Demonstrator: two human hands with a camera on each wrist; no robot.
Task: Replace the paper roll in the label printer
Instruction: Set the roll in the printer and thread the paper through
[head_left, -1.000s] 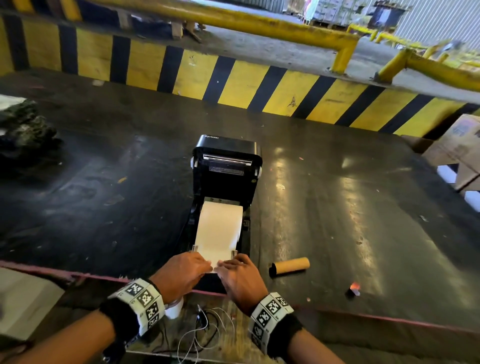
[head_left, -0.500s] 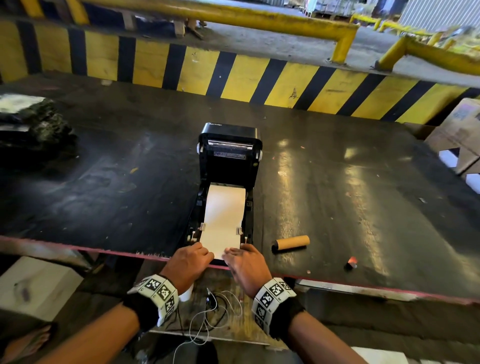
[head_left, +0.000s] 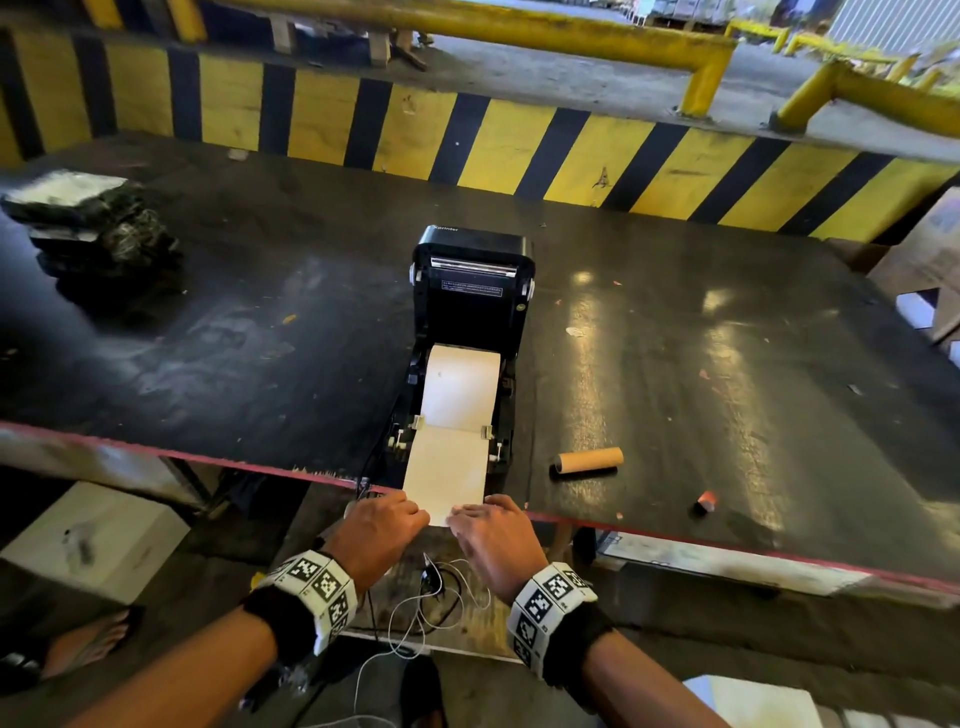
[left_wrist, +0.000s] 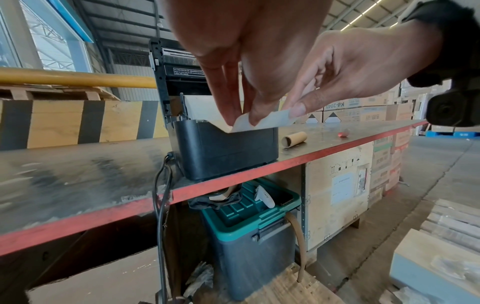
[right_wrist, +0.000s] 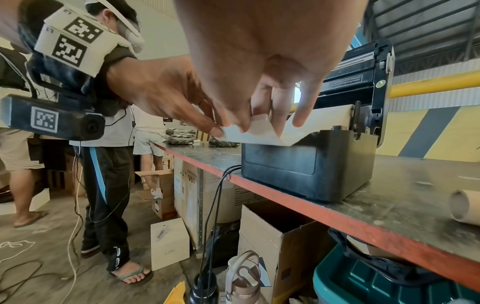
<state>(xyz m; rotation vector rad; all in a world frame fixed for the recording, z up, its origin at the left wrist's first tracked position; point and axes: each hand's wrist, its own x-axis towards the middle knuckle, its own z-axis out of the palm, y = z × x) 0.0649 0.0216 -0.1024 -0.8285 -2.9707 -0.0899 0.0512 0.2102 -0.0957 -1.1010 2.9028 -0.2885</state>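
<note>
The black label printer (head_left: 471, 296) stands at the table's near edge (head_left: 675, 535) with its lid raised. A white paper roll (head_left: 461, 384) sits in its bay. The paper strip (head_left: 445, 475) runs from the roll, between the guides, over the printer's front and past the table edge. My left hand (head_left: 402, 519) and right hand (head_left: 467, 522) each pinch a corner of the strip's free end. In the left wrist view the paper end (left_wrist: 262, 121) is held between fingertips above the printer (left_wrist: 223, 150). An empty brown cardboard core (head_left: 587, 460) lies on the table to the printer's right.
A small red piece (head_left: 705, 503) lies right of the core. Dark wrapped bundles (head_left: 98, 234) sit at far left. A yellow-black barrier (head_left: 467, 135) lines the far side. Under the table are a green-lidded bin (left_wrist: 249, 218), cables (head_left: 431, 597) and boxes. Another person (right_wrist: 109, 164) stands beside it.
Both hands have drawn back toward me with the paper end, so more strip lies out past the printer's front and the table edge. The head view has shifted back.
</note>
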